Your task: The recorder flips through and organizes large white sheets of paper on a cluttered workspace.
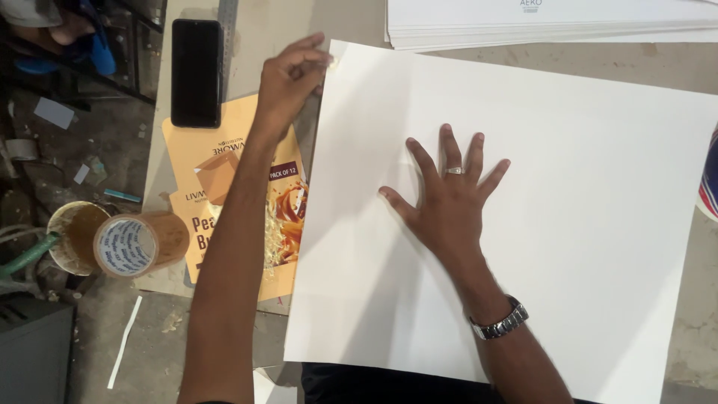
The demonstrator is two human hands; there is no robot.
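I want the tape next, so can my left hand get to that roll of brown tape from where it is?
Probably yes. The left hand pinches the white sheet's corner; the brown tape roll lies beside the forearm, with only the flat orange carton between.

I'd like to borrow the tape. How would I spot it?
Start at the big white sheet and go left past the orange flattened carton. At the carton's lower left edge lies the tape roll on its side: brown, round, with a pale core, beside a glue-smeared pot.
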